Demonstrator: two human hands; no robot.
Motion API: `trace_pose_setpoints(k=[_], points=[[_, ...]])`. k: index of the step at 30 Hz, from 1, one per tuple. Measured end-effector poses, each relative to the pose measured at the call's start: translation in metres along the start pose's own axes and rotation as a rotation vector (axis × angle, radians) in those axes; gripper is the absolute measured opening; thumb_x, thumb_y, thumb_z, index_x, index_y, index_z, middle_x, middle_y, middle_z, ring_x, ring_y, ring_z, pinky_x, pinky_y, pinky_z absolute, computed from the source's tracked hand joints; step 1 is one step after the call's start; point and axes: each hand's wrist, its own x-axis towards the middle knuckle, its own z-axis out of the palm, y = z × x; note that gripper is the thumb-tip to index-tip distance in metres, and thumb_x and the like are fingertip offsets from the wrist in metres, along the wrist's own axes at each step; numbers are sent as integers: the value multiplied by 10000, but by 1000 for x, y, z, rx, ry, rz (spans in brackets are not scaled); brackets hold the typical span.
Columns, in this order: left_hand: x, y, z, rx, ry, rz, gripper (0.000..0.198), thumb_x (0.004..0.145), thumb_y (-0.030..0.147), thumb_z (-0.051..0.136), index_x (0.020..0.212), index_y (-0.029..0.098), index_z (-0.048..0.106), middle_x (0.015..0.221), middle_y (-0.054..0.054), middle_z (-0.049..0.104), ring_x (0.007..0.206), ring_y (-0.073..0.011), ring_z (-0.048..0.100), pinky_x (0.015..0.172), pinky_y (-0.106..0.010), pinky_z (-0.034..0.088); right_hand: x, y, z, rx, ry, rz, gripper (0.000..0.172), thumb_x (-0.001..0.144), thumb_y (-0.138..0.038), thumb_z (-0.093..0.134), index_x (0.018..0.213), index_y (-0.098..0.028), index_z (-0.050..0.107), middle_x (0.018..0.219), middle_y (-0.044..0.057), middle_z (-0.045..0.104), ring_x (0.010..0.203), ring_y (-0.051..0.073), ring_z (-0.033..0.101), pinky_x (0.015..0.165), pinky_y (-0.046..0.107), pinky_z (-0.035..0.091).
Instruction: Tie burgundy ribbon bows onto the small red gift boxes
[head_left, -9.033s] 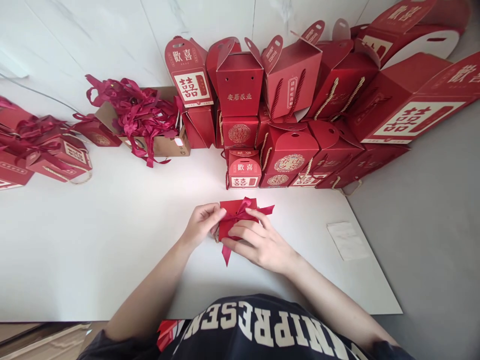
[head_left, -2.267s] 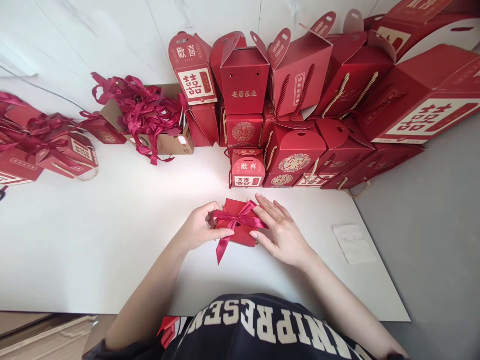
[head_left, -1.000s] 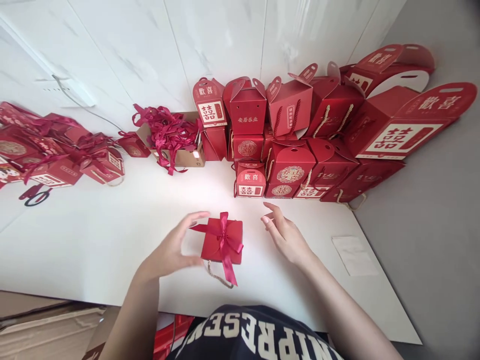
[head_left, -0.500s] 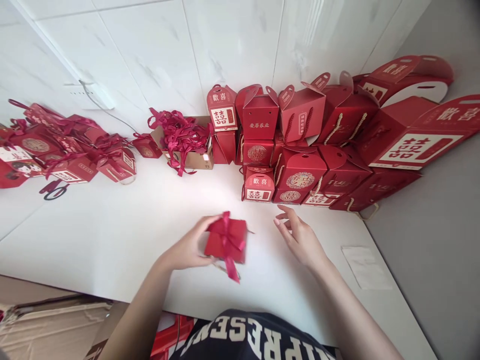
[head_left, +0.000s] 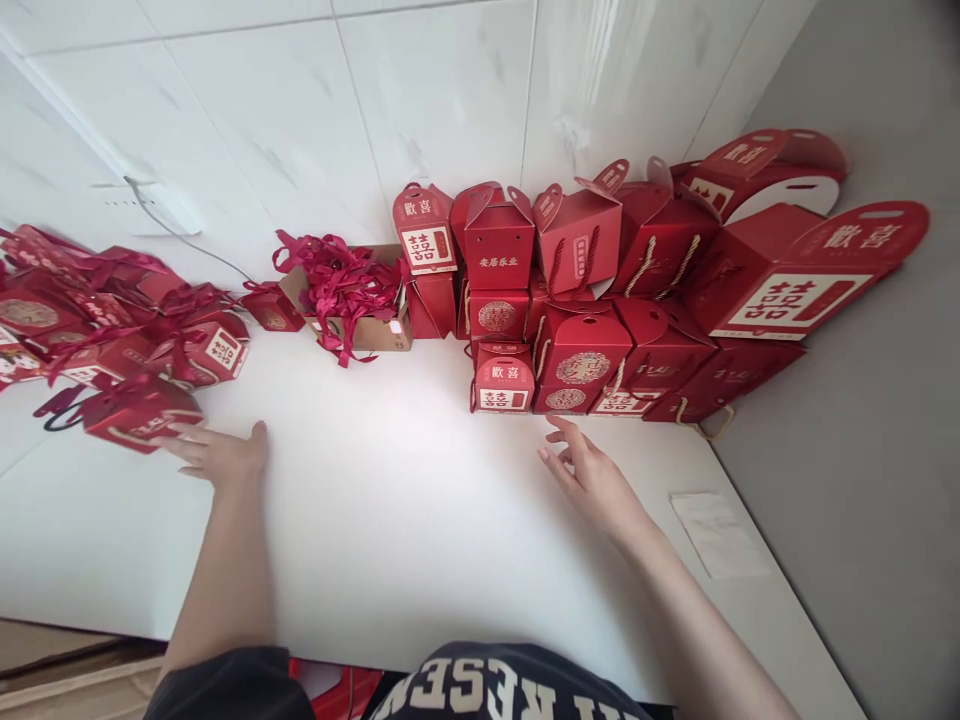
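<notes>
Touching the red box (head_left: 139, 415) at left of frame: left hand (head_left: 225, 457), fingers spread, not clamped. Right hand (head_left: 596, 485), right of centre, fingers loosely apart, nothing held. Risk: a stray nudge could shove the box into the black loop (head_left: 49, 420) or clustered boxes (head_left: 120, 350).

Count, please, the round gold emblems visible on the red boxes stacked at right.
3. One emblem is behind and above the small front box; an upper emblem and a lower emblem are to its right. Others may be hidden.
</notes>
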Motion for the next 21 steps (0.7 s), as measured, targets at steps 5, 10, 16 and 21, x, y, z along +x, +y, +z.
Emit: trace_pose_setpoints(k=[5, 10, 16, 21], points=[[-19, 39, 35, -17, 89, 15, 919, 858, 519, 536, 1477, 26, 68, 1526, -331, 169, 1456, -436, 79, 1079, -709, 168, 1, -1, 1, -51, -19, -10, 431, 968, -420, 399, 1357, -235, 390, 1185, 108, 626, 806, 199, 691, 722, 363, 548], [-64, 104, 63, -125, -136, 443, 789, 896, 482, 486, 1506, 85, 182, 1595, -257, 16, 1487, -369, 58, 1160, -630, 75, 1, -5, 2, -92, -63, -25, 349, 967, -353, 420, 1288, -228, 472, 1172, 91, 648, 856, 201, 691, 737, 351, 531], [-104, 177, 80, -320, -398, 858, 623, 911, 444, 487, 1467, 226, 308, 1576, -149, 250, 1448, -301, 268, 1175, -589, 155, 6, 1, 6, -133, -87, -56, 302, 964, -299, 422, 1224, -200, 537, 1080, 85, 685, 857, 206, 681, 737, 329, 509], [-68, 219, 73, -510, -194, 794, 480, 883, 368, 553, 1316, 168, 503, 1506, -153, 347, 1400, -264, 351, 1164, -426, 290, 9, 8, 8, -133, -72, -84, 285, 955, -263, 436, 1197, -199, 571, 1061, 79, 683, 872, 188, 674, 766, 299, 504]])
